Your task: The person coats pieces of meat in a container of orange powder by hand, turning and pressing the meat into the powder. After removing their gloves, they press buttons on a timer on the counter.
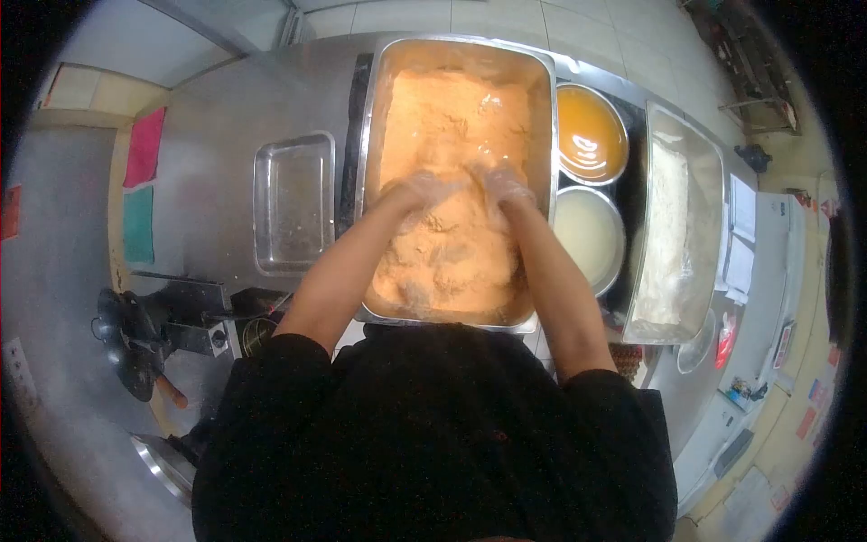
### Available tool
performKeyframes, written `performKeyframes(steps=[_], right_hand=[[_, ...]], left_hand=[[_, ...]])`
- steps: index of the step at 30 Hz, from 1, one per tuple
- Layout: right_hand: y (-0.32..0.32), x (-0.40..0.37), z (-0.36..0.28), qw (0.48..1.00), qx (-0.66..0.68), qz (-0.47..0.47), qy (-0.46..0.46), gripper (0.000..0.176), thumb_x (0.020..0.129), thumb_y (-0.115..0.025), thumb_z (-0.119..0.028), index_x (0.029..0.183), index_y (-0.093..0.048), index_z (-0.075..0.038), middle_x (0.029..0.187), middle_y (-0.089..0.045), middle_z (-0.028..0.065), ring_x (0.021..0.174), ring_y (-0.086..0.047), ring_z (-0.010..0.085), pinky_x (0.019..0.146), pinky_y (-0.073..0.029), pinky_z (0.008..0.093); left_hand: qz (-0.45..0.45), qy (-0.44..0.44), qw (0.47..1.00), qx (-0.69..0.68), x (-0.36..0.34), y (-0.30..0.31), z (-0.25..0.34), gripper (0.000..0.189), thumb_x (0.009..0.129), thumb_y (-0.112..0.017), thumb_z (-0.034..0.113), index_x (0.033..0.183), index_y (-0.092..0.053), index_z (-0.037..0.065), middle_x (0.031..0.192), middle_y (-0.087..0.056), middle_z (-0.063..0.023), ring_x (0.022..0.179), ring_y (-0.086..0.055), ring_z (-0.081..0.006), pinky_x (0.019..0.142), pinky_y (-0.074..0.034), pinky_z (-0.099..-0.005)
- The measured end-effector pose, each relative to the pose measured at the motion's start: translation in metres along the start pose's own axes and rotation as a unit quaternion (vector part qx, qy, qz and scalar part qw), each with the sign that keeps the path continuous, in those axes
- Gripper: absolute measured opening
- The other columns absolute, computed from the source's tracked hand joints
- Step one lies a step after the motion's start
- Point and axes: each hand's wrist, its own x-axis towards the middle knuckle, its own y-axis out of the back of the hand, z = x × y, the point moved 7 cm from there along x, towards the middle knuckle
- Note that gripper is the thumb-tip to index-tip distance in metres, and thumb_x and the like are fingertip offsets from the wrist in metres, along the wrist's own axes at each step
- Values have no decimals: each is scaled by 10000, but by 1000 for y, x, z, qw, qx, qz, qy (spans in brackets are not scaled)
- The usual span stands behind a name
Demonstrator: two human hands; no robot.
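Single view, head-worn. The scene is taken from above the person's black shirt point(442, 434), with the lens pointed steeply down and slightly forward. The shirt is recorded closest, filling the lower middle; the left forearm point(330, 271) and right forearm point(564, 280) are seen from above, running up-frame. The large metal tray point(547, 135) is viewed at arm's reach, near centre. Floor tiles point(587, 25) are caught farther off, along the top. Wide-angle bending is noted; corners are blacked out.

No lettering or number can be read; any print on the papers point(740, 259) at right is too small.
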Motion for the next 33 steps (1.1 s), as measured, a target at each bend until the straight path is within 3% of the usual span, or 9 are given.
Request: performKeyframes(steps=[9, 14, 17, 19, 22, 25, 28, 30, 33], right_hand=[[-29, -56, -27, 991, 103, -87, 12, 545, 1095, -439, -343, 1626, -393, -232, 1527, -556, 184, 1389, -558, 357, 1187, -427, 482], [-4, -71, -14, 985, 89, 17, -145, 555, 1120, -377, -448, 1624, -396, -216, 1490, -590, 198, 1349, -603, 356, 1158, -461, 477], [-16, -85, 3, 912, 311, 109, -245, 597, 1078, -497, -499, 1529, -527, -110, 1407, -658, 203, 1318, -630, 366, 1091, -506, 441], [-33, -77, -10, 976, 184, -8, -113, 608, 1048, -534, -532, 1404, -640, -51, 1400, -664, 207, 1282, -651, 360, 1064, -509, 451], [-57, -68, -35, 982, 165, -88, 32, 612, 1024, -562, -545, 1355, -681, -44, 1359, -679, 240, 1251, -667, 353, 1050, -510, 450], [-48, -68, -23, 980, 184, -44, -65, 635, 1012, -578, -563, 1380, -671, -54, 1326, -696, 243, 1234, -676, 327, 1040, -509, 433], [-36, -81, -22, 983, 119, 138, -33, 641, 993, -603, -576, 1373, -683, -68, 1290, -717, 235, 1204, -689, 298, 1013, -518, 413], [-48, -102, -4, 864, 438, 73, -238, 646, 985, -614, -578, 1387, -676, -76, 1367, -683, 227, 1251, -664, 313, 1029, -514, 421], [-67, -99, -28, 968, 241, -37, -64, 723, 956, -621, -636, 1401, -662, -67, 1467, -624, 214, 1306, -629, 328, 1085, -485, 427]], left_hand=[[-93, -73, 982, 149, 4, -37, -56, 1194, 799, -611, 879, 1491, -511, -88, 1481, -570, -313, 1356, -589, -396, 1134, -455, -489], [87, 15, 996, 5, -21, 7, -41, 1237, 763, -630, 898, 1512, -494, -77, 1488, -565, -310, 1369, -579, -390, 1138, -454, -480], [4, 31, 999, 26, -42, 6, -55, 1239, 736, -665, 891, 1508, -506, -64, 1486, -569, -306, 1366, -581, -389, 1135, -458, -476], [-93, 25, 993, 65, -44, -25, -72, 1233, 715, -697, 881, 1501, -523, -54, 1481, -575, -303, 1360, -585, -390, 1131, -462, -474], [59, -109, 954, 272, -33, -51, -65, 1165, 727, -748, 824, 1477, -546, -44, 1393, -638, -303, 1276, -636, -403, 1074, -498, -480], [29, -225, 970, 86, -54, -40, -27, 1127, 733, -778, 785, 1503, -534, -1, 1365, -656, -301, 1280, -632, -415, 1081, -485, -481], [15, 21, 974, -223, -53, -23, -56, 1056, 770, -788, 732, 1540, -517, 62, 1405, -650, -259, 1321, -602, -396, 1101, -467, -470], [37, -26, 998, 35, -24, -26, -81, 912, 814, -784, 677, 1468, -592, 72, 1360, -689, -212, 1263, -633, -352, 1043, -496, -450], [45, -56, 984, 165, -54, -51, -77, 726, 882, -742, 622, 1298, -694, 29, 1196, -755, -182, 1110, -698, -314, 922, -539, -448]])
